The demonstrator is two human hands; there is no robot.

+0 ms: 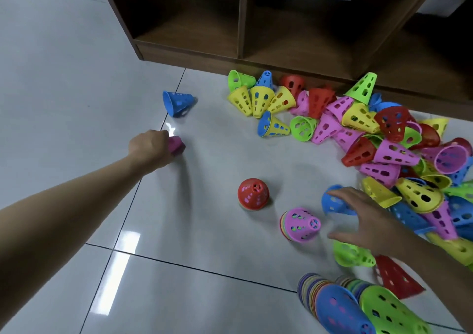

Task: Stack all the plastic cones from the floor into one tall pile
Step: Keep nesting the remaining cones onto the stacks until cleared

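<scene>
indoor room, likely a playroom or classroom storage area. indicators: glossy pale tiled floor [76,64] with dark grout lines; low brown wooden cubby shelf [240,18] with open compartments standing on it; loose heap of perforated toy plastic cones [384,139] beside shelf.

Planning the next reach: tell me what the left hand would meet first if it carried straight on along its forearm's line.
Probably the lone blue cone lying on its side just beyond the left hand, which grips a pink cone. Depth is unclear; it may pass slightly right of it.
</scene>
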